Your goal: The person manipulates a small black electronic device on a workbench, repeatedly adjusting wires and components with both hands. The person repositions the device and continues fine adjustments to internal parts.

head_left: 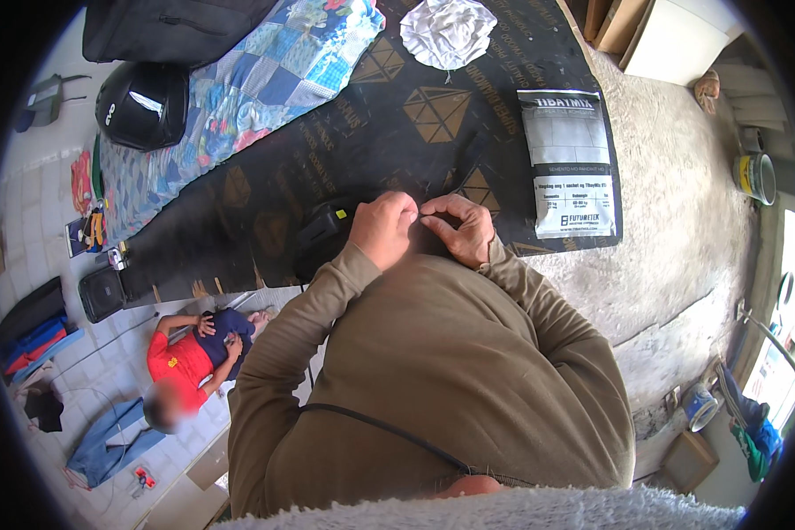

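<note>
Close in front of my body, at the near edge of a black board table with gold print, my two hands come close together. My left hand is closed in a pinch, its fingertips pointing at the right. My right hand is also closed, thumb pressed to the index finger. Whatever lies between the fingertips is too small and dark to make out. Just left of my left hand is a black object with a small yellow-green mark, partly hidden by the hand.
A silver-and-white printed sachet lies to the right; a crumpled white cloth sits at the far side. Patchwork fabric, a black helmet and a dark bag occupy the far left. Beyond the table's left, a person in red sits.
</note>
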Action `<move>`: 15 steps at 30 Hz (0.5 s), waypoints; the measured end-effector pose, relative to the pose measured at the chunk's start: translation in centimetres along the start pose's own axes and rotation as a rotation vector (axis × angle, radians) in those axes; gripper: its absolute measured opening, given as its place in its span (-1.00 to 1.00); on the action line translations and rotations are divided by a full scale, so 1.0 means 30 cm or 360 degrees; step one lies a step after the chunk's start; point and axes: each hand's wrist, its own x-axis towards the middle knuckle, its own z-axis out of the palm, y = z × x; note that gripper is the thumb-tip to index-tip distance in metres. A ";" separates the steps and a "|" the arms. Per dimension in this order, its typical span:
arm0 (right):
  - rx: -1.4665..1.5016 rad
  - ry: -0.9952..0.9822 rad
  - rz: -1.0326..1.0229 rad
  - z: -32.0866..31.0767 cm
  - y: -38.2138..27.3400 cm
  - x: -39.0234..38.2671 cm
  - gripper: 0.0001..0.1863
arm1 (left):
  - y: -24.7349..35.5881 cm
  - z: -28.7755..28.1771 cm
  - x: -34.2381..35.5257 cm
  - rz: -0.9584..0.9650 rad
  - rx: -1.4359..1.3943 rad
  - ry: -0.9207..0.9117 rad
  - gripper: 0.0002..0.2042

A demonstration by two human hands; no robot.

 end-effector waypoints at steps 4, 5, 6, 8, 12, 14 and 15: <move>-0.0066 -0.0015 -0.0112 0.003 0.014 0.013 -0.87 | 0.010 0.000 0.008 -0.0014 0.0060 -0.0036 -0.97; -0.0106 -0.0013 -0.0128 0.004 0.012 0.015 -0.87 | 0.010 -0.001 0.010 -0.0017 0.0072 -0.0043 -0.97; -0.0101 -0.0004 -0.0105 0.006 0.013 0.016 -0.87 | 0.011 -0.002 0.011 -0.0011 0.0069 -0.0040 -0.97; -0.0091 0.0013 -0.0056 0.013 0.016 0.018 -0.87 | 0.011 -0.002 0.011 -0.0002 0.0063 -0.0035 -0.97; -0.0080 -0.0058 -0.0022 0.015 0.015 0.021 -0.86 | 0.007 -0.006 0.011 0.0010 0.0081 -0.0051 -0.96; -0.0123 -0.0111 -0.0046 0.015 0.016 0.023 -0.87 | 0.003 -0.005 0.009 0.0034 0.0095 -0.0043 -0.96; -0.0141 -0.0132 -0.0116 0.017 0.024 0.025 -0.88 | 0.002 -0.011 0.009 0.0049 0.0082 -0.0050 -0.95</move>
